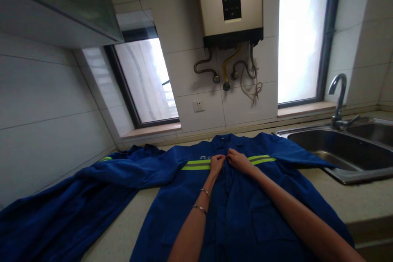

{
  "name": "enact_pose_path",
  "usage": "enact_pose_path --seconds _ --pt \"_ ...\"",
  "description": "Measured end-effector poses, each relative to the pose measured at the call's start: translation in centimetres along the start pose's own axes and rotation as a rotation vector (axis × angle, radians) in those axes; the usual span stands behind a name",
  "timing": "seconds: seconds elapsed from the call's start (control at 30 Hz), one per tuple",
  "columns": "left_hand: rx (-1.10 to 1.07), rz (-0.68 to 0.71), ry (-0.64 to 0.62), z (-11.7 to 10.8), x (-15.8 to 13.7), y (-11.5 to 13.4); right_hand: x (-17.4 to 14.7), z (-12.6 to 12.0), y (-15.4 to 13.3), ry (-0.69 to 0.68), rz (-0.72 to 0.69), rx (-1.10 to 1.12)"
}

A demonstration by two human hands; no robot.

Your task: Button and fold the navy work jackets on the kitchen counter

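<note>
A blue work jacket (193, 196) with yellow-green reflective stripes lies spread front side up on the countertop, its collar toward the wall. My left hand (217, 163) pinches the jacket's front edge at chest height, beside the stripe. Close to it on the right, my right hand (238, 160) also has its fingers closed on the front opening, just below the collar. Whatever small part of the placket lies between the fingertips is hidden. Two bangles (201, 208) circle my left wrist. One jacket sleeve reaches over the sink's edge.
More blue clothing (76, 196) lies heaped on the left. At the right is a double steel sink (337, 172) with a faucet (339, 98). A water heater (231, 4) hangs on the wall above the countertop (365, 200); a cabinet (61, 8) juts out at upper left.
</note>
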State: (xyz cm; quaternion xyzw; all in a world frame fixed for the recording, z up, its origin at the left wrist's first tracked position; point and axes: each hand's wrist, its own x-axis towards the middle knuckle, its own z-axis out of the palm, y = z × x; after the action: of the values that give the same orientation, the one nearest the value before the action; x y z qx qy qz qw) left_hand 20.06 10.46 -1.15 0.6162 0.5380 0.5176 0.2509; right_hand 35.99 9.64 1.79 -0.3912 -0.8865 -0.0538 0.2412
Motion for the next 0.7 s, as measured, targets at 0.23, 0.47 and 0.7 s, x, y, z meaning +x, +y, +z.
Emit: enact_pose_path --seconds 0.23,0.47,0.7 --pt "0.037 0.020 0.034 0.4 -0.4 0.2 -0.1 -0.2 -0.2 -0.075 -0.008 -0.078" --pt "0.177 0.174 0.160 0.6 -1.0 1.8 -0.1 1.3 0.0 0.140 0.136 0.112" --pt "0.327 0.345 0.156 0.3 -1.2 2.2 0.7 3.2 1.0 0.366 0.276 0.598"
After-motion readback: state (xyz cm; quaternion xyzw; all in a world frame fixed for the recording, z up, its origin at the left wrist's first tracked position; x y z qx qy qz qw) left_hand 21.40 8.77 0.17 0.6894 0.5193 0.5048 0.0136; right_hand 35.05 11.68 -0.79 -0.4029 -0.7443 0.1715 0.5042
